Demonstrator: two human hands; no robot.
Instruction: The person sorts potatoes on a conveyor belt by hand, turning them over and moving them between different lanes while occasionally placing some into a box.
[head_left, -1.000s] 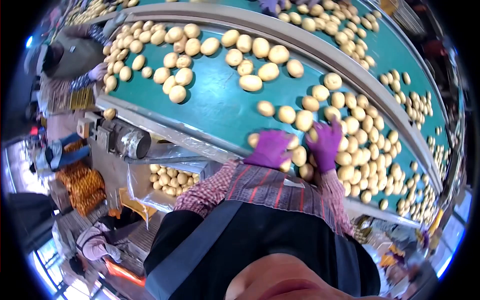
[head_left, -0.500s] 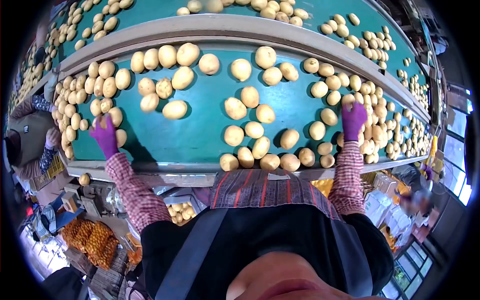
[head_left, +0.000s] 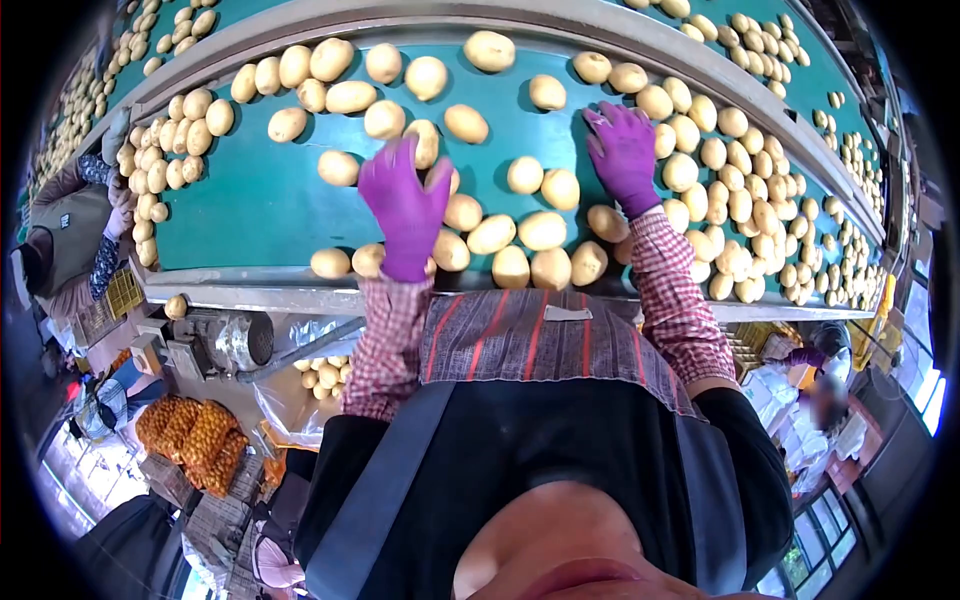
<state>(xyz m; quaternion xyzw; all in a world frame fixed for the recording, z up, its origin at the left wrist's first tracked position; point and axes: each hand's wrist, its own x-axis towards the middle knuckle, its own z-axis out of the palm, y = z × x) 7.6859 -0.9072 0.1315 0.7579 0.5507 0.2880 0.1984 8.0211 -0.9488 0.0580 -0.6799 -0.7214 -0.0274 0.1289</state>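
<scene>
Pale potatoes lie spread over a green conveyor belt (head_left: 260, 230). My left hand (head_left: 405, 205), in a purple glove, is over the middle of the belt, fingers bent forward and thumb apart. A potato (head_left: 424, 145) is just beyond its fingertips, and another potato (head_left: 463, 212) lies beside the palm. My right hand (head_left: 622, 158), gloved in purple too, reaches over the belt farther right with its fingers apart. Its outer edge is next to a potato (head_left: 680, 172) at the side of a dense group. I see nothing held in either hand, though the undersides of both are hidden.
A metal rail (head_left: 300, 283) runs along the belt's near edge, and a divider (head_left: 400, 18) separates a second belt behind. At the left, another person (head_left: 75, 240) works at the belt. Net sacks of potatoes (head_left: 195, 440) stand on the floor, lower left. A motor (head_left: 235, 340) sits below the rail.
My left hand has moved right from the belt's left part to its middle. My right hand has moved left and farther forward. Potatoes around both hands have shifted; the whole view has tilted slightly.
</scene>
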